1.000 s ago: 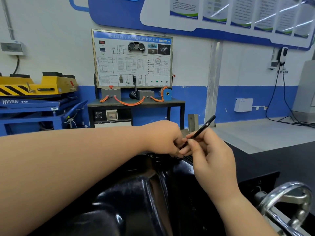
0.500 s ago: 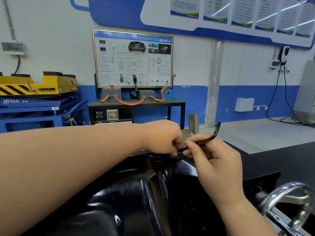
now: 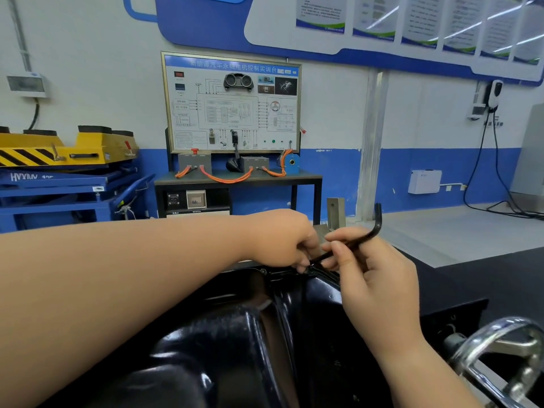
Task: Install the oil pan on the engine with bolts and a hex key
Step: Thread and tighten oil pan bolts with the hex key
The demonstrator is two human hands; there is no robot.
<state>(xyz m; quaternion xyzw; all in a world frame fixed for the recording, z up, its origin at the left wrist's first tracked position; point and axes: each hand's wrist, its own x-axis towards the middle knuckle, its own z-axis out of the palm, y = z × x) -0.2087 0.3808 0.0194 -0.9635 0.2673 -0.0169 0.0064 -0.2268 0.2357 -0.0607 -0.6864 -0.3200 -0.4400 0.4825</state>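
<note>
A glossy black oil pan [image 3: 235,343] fills the lower middle of the head view, its far flange running under both hands. My right hand [image 3: 374,278] pinches the long shaft of a black L-shaped hex key [image 3: 368,234], whose short bent end points up. The key's lower tip meets the pan's far flange beside the fingertips of my left hand [image 3: 282,240], which curl at that spot. A bolt head [image 3: 263,271] sits in the flange just left of them. Whatever lies under the left fingertips is hidden.
A chrome handwheel [image 3: 500,357] juts in at the lower right. A grey metal bracket [image 3: 335,212] stands just beyond the hands. Further back are a training board on a black table [image 3: 235,179] and a blue and yellow lift [image 3: 59,172] at the left.
The hex key has turned in my right hand: its short end, out of sight a second ago, now sticks upward. Both hands stay at the same spot on the flange.
</note>
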